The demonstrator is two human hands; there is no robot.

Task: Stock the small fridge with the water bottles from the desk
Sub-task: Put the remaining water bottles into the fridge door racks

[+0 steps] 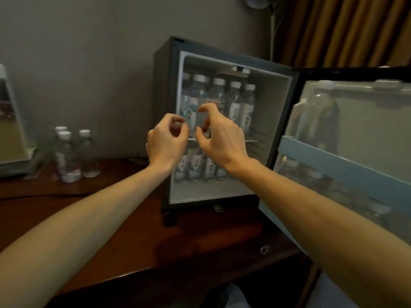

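The small black fridge (165,90) stands on the dark wooden desk (138,236) with its door (360,134) swung open to the right. Several clear water bottles (233,101) with white caps stand on the upper shelf, and more stand on the fridge floor (195,167). Three more water bottles (69,156) stand on the desk at the left. My left hand (166,143) and my right hand (220,138) hover close together in front of the fridge opening, fingers curled and apart, holding nothing.
A pale appliance (11,130) sits at the far left of the desk, with a dark cable (44,194) running along the desk. The open door's shelves hold a bottle (320,114). Striped curtains (344,30) hang behind at the right.
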